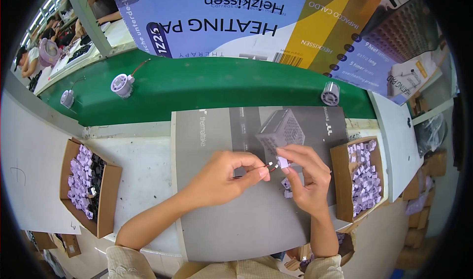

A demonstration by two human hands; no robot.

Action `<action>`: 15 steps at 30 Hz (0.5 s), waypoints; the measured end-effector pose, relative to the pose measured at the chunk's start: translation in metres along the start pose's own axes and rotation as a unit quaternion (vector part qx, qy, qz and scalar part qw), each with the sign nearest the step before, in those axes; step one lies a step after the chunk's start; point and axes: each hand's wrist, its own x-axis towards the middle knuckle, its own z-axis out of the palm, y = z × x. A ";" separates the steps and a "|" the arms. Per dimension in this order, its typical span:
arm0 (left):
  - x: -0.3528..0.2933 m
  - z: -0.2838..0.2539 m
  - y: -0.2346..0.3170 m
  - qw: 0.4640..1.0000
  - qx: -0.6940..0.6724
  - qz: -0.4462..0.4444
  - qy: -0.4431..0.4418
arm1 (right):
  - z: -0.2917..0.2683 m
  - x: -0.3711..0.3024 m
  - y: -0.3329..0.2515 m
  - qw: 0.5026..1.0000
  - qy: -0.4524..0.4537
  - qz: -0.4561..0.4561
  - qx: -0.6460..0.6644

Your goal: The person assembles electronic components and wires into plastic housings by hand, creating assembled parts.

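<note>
Above a grey printed cardboard sheet point(221, 229), my two hands meet near the middle. My left hand point(224, 178) is closed in a pinch on thin red and black wires point(271, 168) with small white ends. Between the thumb and fingers of my right hand point(310, 180) is a small pale lavender plastic piece point(283, 162), close to the wire tips. Whether the wires touch that piece I cannot tell. A few similar lavender pieces point(287, 186) lie on the sheet, partly behind my right thumb.
Open cardboard boxes of lavender pieces stand on both sides: a left box point(106, 200), also with black parts, and a right box point(343, 185). Beyond runs a green conveyor belt point(197, 87) carrying round white units point(122, 85) and a clear-walled cylinder point(330, 94). A large printed panel point(197, 13) rises behind it.
</note>
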 end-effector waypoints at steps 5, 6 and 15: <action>0.000 0.002 -0.001 1.000 -0.024 -0.001 -0.012 | 0.002 -0.004 0.003 0.992 0.001 0.063 0.105; 0.000 0.004 0.003 1.000 -0.007 -0.010 0.011 | 0.001 -0.005 0.004 0.991 -0.010 0.067 0.114; -0.002 0.015 -0.006 0.919 0.309 0.178 0.165 | -0.004 0.000 -0.001 0.988 -0.045 0.116 0.089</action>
